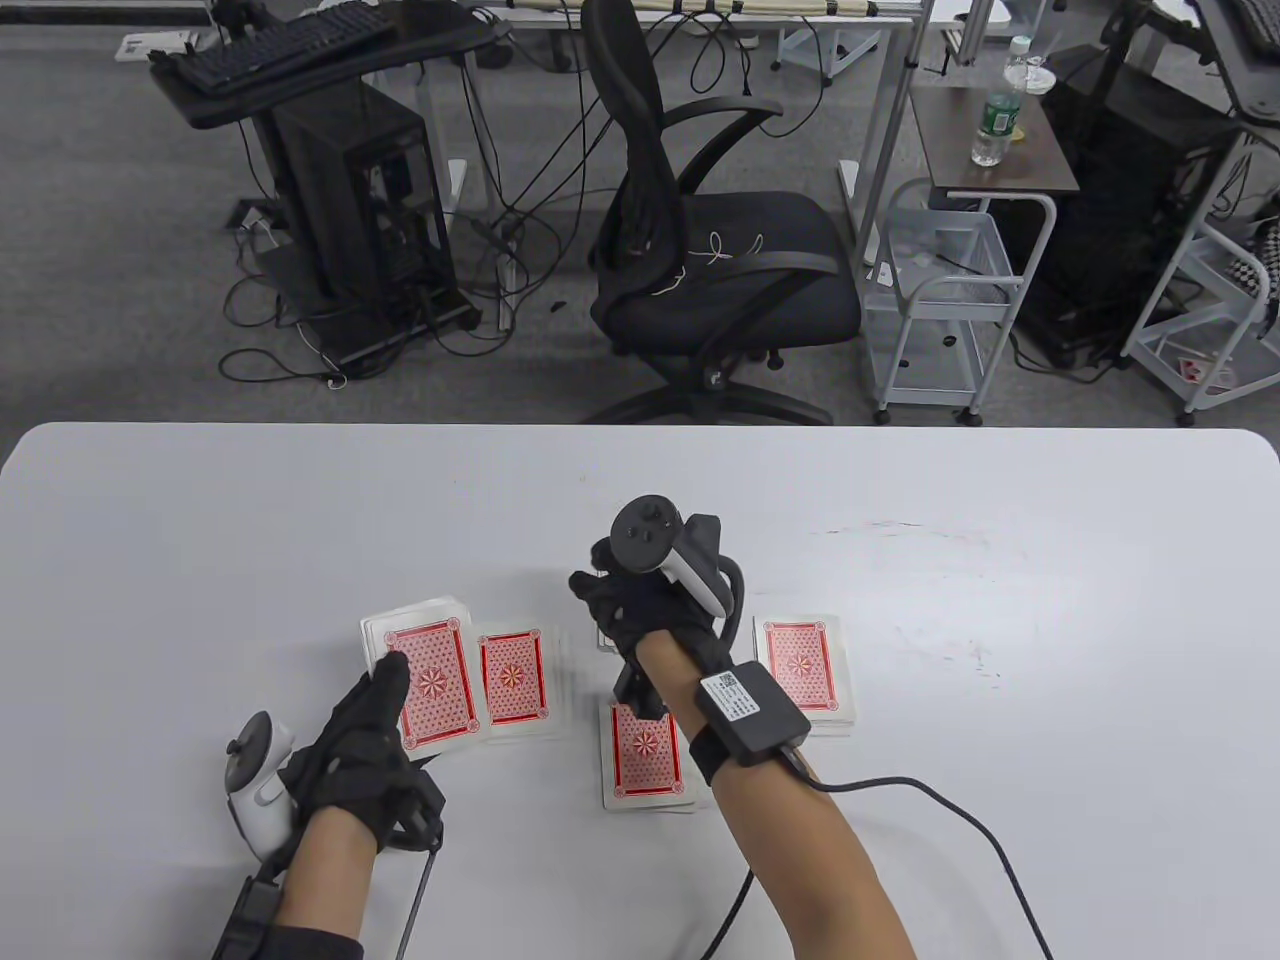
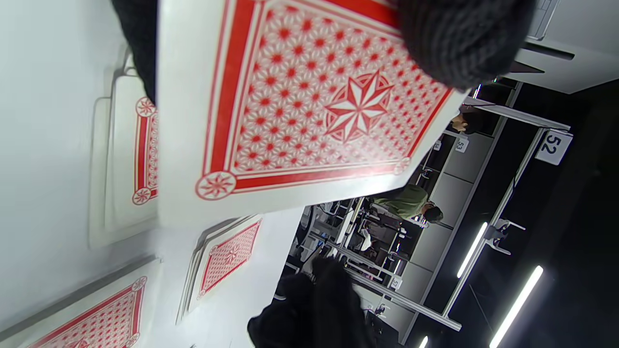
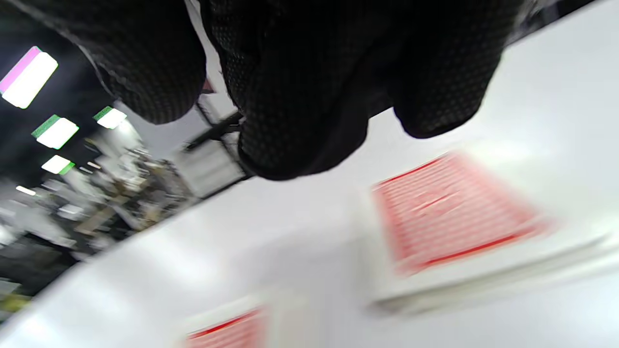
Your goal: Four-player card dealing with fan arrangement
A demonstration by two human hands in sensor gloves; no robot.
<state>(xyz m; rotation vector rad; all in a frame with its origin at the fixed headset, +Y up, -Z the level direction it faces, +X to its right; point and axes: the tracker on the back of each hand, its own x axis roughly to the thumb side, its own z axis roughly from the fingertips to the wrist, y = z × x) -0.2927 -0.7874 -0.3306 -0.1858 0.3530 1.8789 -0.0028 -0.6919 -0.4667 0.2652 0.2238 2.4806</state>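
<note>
Table view shows the left hand point(image 1: 365, 755) gripping a deck of red-backed cards point(image 1: 428, 680), its thumb laid on the top card's near-left edge and its fingers wrapped under, low on the left of the white counter point(image 1: 250, 520). Left wrist view confirms it: the deck's top card fills the frame with a gloved fingertip point(image 2: 459, 38) pressing on its far corner. Just right of the deck lies a dealt pile point(image 1: 515, 685) face down. The right hand point(image 1: 640, 610) hovers at the counter's middle over a mostly hidden pile point(image 1: 606, 638), its fingers curled downward; right wrist view is blurred, so I cannot tell whether it holds a card. A third pile point(image 1: 648, 755) lies partly under the right forearm, and a fourth pile point(image 1: 805, 672) lies to its right, apart from the others.
</note>
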